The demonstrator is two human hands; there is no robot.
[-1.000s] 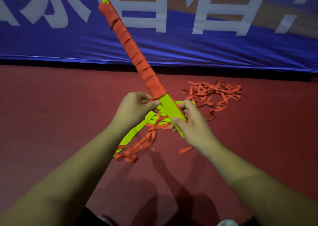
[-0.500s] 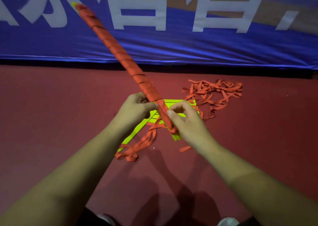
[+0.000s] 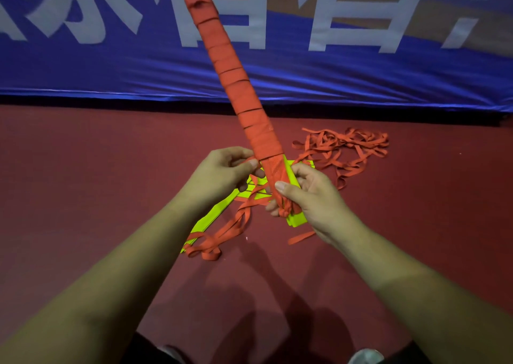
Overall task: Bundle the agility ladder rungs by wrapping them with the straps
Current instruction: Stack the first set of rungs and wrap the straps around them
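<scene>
Head view: I find the rung bundle (image 3: 236, 86) mostly strap-wrapped; my right hand (image 3: 308, 194) grips its bare end, my left hand (image 3: 222, 175) pinches strap (image 3: 244, 161).

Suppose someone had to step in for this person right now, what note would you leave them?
Left hand pinches the orange strap beside the rung bundle.
Right hand grips the bundle's lower end.
Done: strap wound from near the far yellow tip down to the hands.
Left: cover the bare yellow stretch at the right hand, then likely secure the end.
Loose strap and more yellow rungs lie on the red floor.
</scene>
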